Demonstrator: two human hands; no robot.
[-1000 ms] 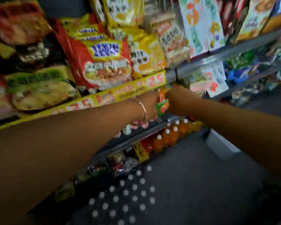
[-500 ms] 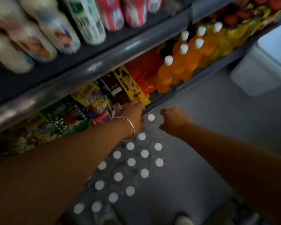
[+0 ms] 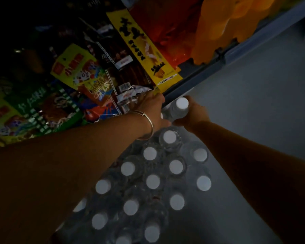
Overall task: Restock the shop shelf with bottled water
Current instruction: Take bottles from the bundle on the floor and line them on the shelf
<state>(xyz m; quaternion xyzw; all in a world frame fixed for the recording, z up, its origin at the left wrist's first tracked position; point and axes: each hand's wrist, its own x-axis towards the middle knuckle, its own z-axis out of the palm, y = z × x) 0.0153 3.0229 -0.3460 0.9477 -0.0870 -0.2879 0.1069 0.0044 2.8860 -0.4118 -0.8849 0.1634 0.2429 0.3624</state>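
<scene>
A shrink-wrapped pack of water bottles (image 3: 152, 181) with white caps stands on the floor below me. At its far end my right hand (image 3: 195, 114) grips one water bottle (image 3: 182, 103) just below its cap, holding it upright and slightly above the others. My left hand (image 3: 152, 107), a thin bangle on its wrist, curls down over a second bottle right beside it. Only a sliver of that bottle's cap (image 3: 161, 115) shows under the palm. The two thumbs nearly touch.
The lowest shelf's metal edge (image 3: 209, 67) runs diagonally just beyond my hands. On it stand a yellow box (image 3: 144, 48), snack packs (image 3: 74, 67) and orange drink bottles (image 3: 218, 23). Grey floor (image 3: 253, 120) lies to the right.
My view dropped from the upper shelves to the floor. Both hands came down from the shelf to the pack's far end, and the right one closed round a bottle.
</scene>
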